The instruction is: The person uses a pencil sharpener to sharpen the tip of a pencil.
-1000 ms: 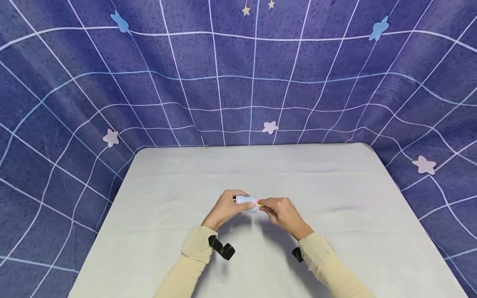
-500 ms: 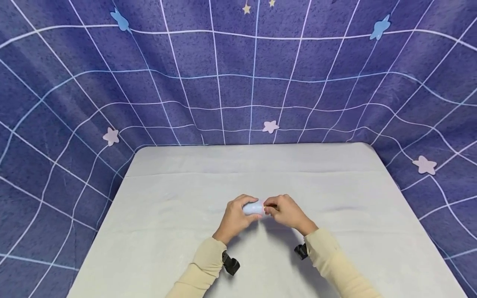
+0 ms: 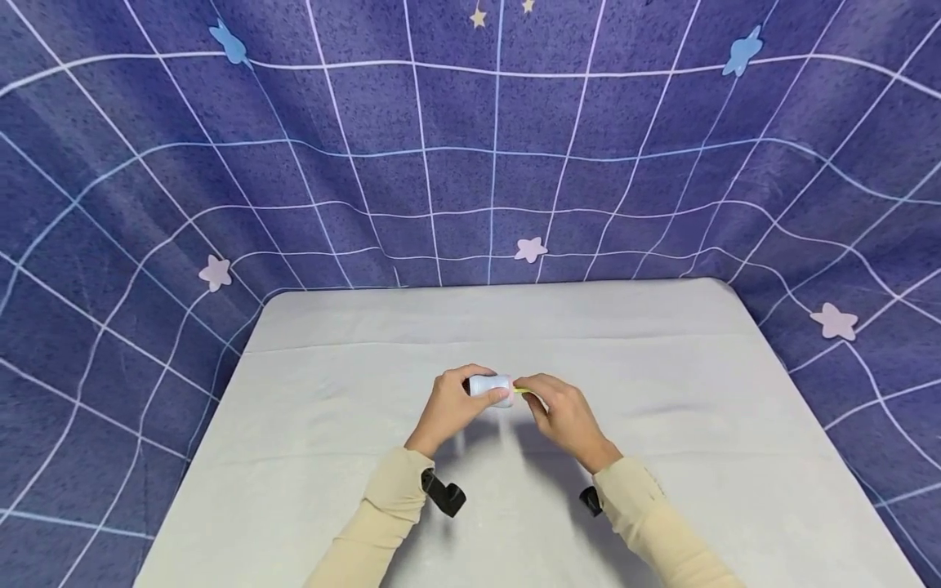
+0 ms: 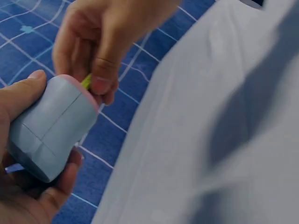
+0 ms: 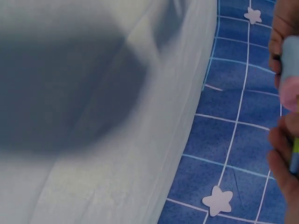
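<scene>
A light blue, waisted pencil sharpener (image 3: 488, 387) with a pink end and a dark base lies sideways in my left hand (image 3: 445, 406), held above the table. Thumb and fingers grip it from opposite sides in the left wrist view, where its blue body (image 4: 57, 122) faces the camera. My right hand (image 3: 568, 414) pinches a thin yellow-green pencil (image 3: 521, 390) at the pink end. In the right wrist view, part of the pencil (image 5: 295, 161) shows a blue section beyond the fingers. The pencil's tip is hidden at the pink end.
A white cloth covers the table (image 3: 662, 367), and both hands' shadows fall on it. Behind and beside it hangs a blue curtain (image 3: 456, 184) with grid lines and stars. Black wrist cameras (image 3: 445, 496) hang under the beige sleeves.
Half a second ago, the sharpener and left hand shifted right and nearer; now they are back left and farther up. More of the pencil shows between the right fingers and the pink end.
</scene>
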